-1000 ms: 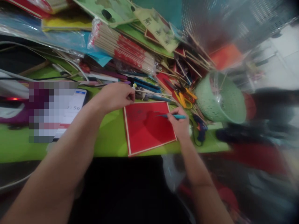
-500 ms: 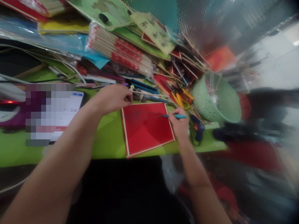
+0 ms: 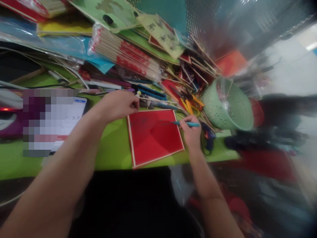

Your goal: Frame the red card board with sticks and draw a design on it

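Shifted slightly right relative to the red panel (image 3: pixel 156 145) on the table (image 3: pixel 111 160), the right hand (image 3: pixel 192 129) has its fingers clamped on a blue tool (image 3: pixel 192 124). Near the panel's far left corner, the left hand (image 3: pixel 121 104) curls, its grip unclear.

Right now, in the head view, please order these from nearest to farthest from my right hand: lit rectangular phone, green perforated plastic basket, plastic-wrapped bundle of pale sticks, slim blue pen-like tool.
1. Blue pen-like tool: held in your right hand.
2. Green basket: beyond the hand, to the right.
3. Bundle of sticks: farther back, to the left.
4. Phone: far left.
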Available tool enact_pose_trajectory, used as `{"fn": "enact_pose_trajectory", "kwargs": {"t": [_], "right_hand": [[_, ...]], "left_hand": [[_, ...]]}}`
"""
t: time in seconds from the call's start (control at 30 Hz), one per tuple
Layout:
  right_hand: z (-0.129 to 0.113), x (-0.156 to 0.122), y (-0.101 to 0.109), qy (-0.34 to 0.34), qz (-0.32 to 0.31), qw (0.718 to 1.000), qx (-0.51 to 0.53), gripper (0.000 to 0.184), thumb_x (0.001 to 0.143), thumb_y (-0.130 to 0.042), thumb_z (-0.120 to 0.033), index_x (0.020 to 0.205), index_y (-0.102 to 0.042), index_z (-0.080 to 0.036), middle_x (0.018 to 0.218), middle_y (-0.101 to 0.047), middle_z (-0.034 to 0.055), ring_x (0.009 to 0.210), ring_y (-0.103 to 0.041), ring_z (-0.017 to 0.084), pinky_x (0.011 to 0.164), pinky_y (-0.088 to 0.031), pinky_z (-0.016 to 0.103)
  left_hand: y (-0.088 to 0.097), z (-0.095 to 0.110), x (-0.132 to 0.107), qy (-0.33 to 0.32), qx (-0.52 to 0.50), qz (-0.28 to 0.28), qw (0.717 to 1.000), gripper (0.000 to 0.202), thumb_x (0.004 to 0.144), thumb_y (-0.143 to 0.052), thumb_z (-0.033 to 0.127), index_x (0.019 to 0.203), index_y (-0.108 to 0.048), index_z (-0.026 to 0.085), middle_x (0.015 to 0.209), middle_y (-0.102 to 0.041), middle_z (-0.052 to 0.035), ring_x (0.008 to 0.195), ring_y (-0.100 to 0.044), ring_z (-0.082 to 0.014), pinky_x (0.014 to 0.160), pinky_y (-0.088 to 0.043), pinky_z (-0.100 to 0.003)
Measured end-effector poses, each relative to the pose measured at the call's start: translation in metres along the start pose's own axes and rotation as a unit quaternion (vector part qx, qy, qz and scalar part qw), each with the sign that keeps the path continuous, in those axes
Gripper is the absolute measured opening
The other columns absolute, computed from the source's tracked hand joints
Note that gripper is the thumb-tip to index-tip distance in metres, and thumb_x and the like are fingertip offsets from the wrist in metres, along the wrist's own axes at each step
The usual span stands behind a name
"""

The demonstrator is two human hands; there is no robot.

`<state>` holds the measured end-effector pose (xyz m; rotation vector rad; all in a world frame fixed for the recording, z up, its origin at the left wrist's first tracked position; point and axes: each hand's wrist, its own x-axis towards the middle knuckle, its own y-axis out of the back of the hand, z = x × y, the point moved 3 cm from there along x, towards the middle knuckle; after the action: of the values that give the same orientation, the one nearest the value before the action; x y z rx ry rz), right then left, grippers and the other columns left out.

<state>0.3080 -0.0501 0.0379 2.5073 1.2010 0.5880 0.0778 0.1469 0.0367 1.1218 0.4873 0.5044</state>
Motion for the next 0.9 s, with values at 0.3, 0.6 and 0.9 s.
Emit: {"fn": "enact_pose_trajectory", "kwargs": {"t": [0.3, 0.6, 0.9], "right_hand": [[0.000, 0.000, -0.004, 0.012, -0.032, 0.999, -0.023, 0.015, 0.083, -0.067, -0.029, 0.073, -0.058, -0.024, 0.063, -0.057, -0.0061, 0.062, -0.054, 0.014, 0.064, -0.044, 0.028], [0.004, 0.000, -0.001, 0.003, -0.015, 1.000, -0.014, 0.017, 0.084, -0.070, -0.029, 0.073, -0.058, -0.024, 0.064, -0.058, -0.0063, 0.062, -0.054, 0.013, 0.064, -0.044, 0.028], [-0.012, 0.011, -0.011, -0.035, -0.119, 0.988, 0.095, 0.016, 0.081, -0.074, -0.035, 0.087, -0.064, -0.025, 0.076, -0.064, -0.0038, 0.068, -0.062, 0.013, 0.061, -0.050, 0.026]], "left_hand": [[0.000, 0.001, 0.000, -0.009, 0.011, 0.008, 1.000, 0.028, 0.077, -0.053, 0.032, 0.092, -0.075, 0.023, 0.096, -0.074, -0.0053, 0.085, -0.066, -0.0229, 0.071, -0.041, -0.031], [0.000, -0.001, 0.000, -0.014, 0.003, 0.008, 1.000, 0.028, 0.079, -0.054, 0.033, 0.094, -0.076, 0.024, 0.099, -0.076, -0.0046, 0.086, -0.067, -0.0219, 0.073, -0.043, -0.030], [0.001, 0.001, -0.001, -0.019, 0.003, 0.008, 1.000, 0.029, 0.080, -0.054, 0.031, 0.095, -0.077, 0.022, 0.099, -0.077, -0.0066, 0.091, -0.070, -0.0238, 0.073, -0.045, -0.030]]}}
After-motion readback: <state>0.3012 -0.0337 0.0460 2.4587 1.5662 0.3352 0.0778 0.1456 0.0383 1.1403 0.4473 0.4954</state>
